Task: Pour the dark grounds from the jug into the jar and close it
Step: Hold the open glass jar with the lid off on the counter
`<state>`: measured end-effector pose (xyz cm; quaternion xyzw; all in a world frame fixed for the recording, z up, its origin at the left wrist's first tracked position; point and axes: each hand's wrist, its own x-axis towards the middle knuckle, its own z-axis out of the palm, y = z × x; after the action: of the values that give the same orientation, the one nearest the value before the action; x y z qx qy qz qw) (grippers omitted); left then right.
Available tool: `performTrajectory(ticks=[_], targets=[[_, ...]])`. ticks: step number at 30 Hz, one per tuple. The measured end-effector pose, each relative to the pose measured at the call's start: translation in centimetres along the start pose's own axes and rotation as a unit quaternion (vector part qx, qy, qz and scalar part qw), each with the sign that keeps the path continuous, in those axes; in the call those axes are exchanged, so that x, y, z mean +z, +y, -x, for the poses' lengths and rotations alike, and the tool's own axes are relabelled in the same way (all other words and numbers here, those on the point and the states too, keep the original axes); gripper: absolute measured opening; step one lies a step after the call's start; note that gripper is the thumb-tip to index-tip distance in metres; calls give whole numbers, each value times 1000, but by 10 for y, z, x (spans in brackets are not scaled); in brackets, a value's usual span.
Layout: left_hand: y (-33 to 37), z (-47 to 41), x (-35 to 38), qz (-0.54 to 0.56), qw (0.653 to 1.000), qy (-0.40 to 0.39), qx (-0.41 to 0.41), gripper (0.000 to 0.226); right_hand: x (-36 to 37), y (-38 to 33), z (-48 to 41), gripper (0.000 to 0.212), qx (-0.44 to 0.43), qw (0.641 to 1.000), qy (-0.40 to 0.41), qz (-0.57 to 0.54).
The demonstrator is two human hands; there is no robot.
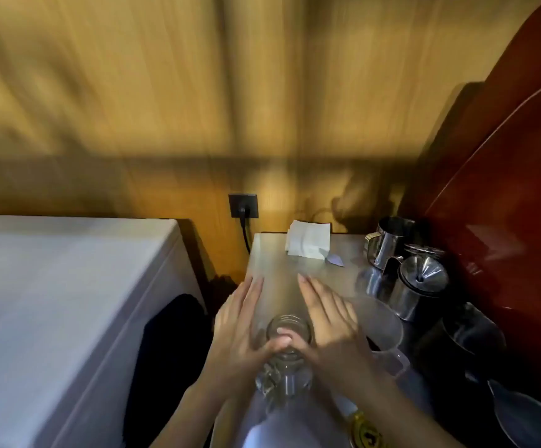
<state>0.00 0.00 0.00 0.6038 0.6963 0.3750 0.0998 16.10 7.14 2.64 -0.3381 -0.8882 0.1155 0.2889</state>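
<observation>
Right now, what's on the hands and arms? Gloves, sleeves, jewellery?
Both the left hand and right hand are bare: no gloves, no visible rings, nails short and unpainted as far as the blur allows. Both forearms are uncovered to the frame edge, with no sleeves, watch or bands in view.

We see both hands flanking an open glass jar [290, 331] on the steel counter [275, 263]. The left hand [240, 334] and right hand [330, 321] have fingers stretched forward, thumbs meeting at the jar's neck. A clear plastic jug [382, 328] stands just right of the jar, steel pitchers [392, 240] beyond it, a folded napkin [309, 242] near the wall.
</observation>
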Motion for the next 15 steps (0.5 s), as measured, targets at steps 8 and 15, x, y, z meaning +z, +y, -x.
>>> performTrajectory(ticks=[8,15], targets=[[-26,28,39,85,992,-90,-37,117,34,16,22,82,-11,990,-138,-4],[-12,34,53,95,993,-8,-66,86,37,14,22,85,50,991,-114,-41]])
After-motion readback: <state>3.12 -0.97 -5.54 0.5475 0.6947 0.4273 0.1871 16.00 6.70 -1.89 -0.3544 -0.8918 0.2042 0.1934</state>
